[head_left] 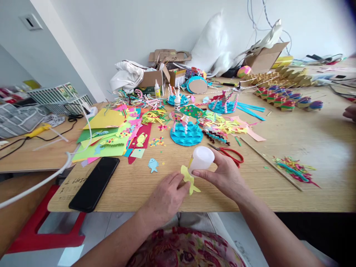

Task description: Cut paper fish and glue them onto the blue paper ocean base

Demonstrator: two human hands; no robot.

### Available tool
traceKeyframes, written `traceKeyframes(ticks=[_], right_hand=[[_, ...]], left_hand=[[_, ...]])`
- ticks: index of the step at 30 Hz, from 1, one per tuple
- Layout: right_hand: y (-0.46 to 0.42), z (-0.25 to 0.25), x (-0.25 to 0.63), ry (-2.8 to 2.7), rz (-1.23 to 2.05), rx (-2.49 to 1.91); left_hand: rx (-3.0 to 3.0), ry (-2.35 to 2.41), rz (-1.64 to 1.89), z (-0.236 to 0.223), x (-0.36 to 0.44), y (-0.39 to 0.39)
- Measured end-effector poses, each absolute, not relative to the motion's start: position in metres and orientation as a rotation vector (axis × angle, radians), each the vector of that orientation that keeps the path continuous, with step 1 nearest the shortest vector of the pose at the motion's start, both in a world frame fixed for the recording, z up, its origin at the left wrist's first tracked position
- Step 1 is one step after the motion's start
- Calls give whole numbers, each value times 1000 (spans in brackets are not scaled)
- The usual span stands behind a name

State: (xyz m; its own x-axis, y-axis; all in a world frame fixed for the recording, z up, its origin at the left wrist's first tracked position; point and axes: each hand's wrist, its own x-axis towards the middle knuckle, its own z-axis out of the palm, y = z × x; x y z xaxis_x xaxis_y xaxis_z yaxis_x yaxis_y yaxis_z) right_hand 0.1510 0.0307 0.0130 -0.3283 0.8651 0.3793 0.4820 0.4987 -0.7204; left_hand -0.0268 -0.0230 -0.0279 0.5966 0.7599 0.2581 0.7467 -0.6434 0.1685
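Fingers bunched, the left hand (169,195) grips a yellow paper fish (188,177), I'd guess for steadiness; beside it, the right hand (226,174), fingers curled, clasps a bottle (204,158), upended presumably to pour; beyond the fish, a blue base (187,135).

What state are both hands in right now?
Left hand: closed, holding the yellow paper fish.
Right hand: closed around the white bottle, which is tipped base up.
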Motion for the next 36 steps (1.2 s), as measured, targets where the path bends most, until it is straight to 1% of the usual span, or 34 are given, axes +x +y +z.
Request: traceKeyframes(ticks=[20, 27, 31, 36], right_hand=[[33, 13, 149, -1973, 617, -1127], [35, 13, 146, -1947, 668, -1105], [36, 8, 151, -1806, 790, -1101], [41, -4, 159, -1342, 1107, -981]], left_hand=[[2780, 1300, 456, -28, -28, -23], [2782, 1302, 434, -28, -27, -23], [2769, 1311, 427, -27, -27, -23], [2791, 1313, 421, -27, -28, -24]])
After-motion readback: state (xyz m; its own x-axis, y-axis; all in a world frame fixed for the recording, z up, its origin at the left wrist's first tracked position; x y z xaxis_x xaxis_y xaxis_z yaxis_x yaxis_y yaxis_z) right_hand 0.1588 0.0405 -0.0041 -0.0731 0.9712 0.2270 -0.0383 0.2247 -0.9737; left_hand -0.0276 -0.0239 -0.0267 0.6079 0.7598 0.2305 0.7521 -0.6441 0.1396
